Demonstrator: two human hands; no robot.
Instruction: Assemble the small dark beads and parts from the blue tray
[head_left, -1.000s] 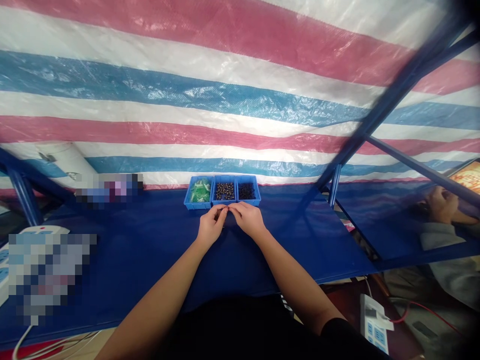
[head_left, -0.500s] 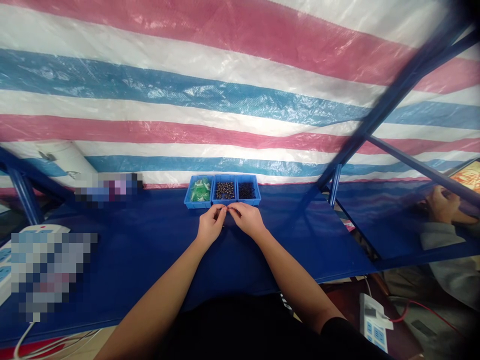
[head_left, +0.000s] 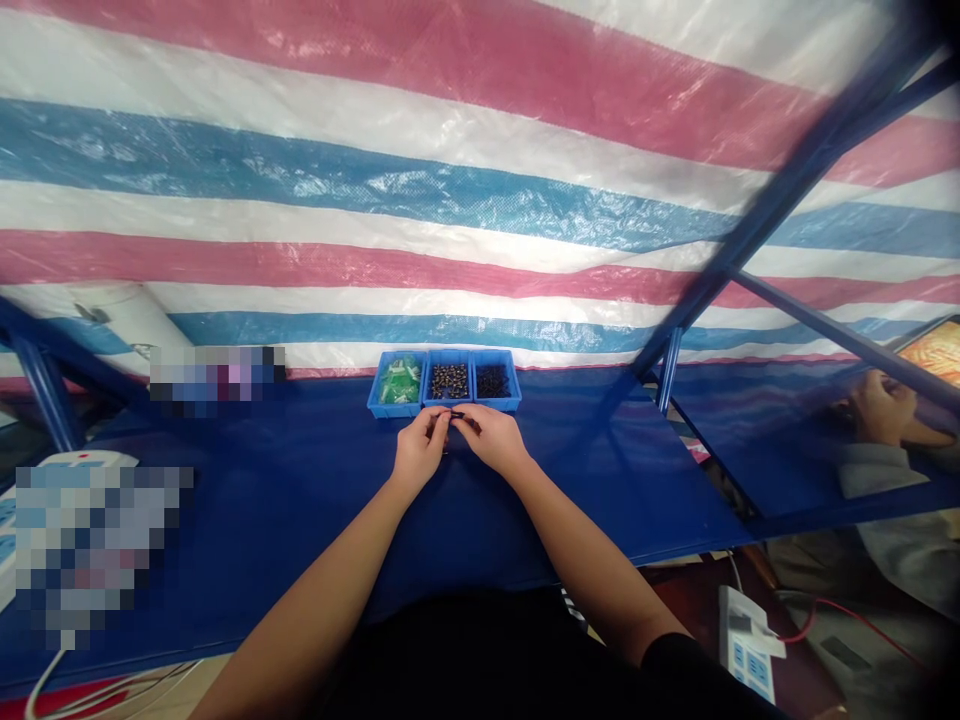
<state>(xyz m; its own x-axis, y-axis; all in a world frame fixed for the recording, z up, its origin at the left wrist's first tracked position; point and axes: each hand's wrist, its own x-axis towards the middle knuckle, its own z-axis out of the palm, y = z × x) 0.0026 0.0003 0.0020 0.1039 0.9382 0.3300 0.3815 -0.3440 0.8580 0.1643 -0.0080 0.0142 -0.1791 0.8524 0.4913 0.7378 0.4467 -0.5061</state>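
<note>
My left hand [head_left: 421, 440] and my right hand [head_left: 491, 435] meet over the blue table, fingertips pinched together. Between them is a small dark piece [head_left: 456, 414], mostly covered by the fingers and too small to name. Just beyond the hands, three blue bins stand side by side. The left bin [head_left: 397, 409] contains green and clear plastic bits [head_left: 401, 380]. Small brass-and-black parts [head_left: 450, 380] fill the middle bin. Black small parts [head_left: 492, 381] lie in the right bin [head_left: 496, 405].
Power strips lie at the left edge [head_left: 90, 460] and below the table at right [head_left: 750, 645]. Blue metal posts [head_left: 669, 370] frame the table [head_left: 600, 480]. Striped sheeting [head_left: 480, 190] hangs behind. Another person's hand [head_left: 885, 405] is at far right.
The dark piece between my fingertips shows more now. My fingers have shifted slightly, with both hands staying in nearly the same place.
</note>
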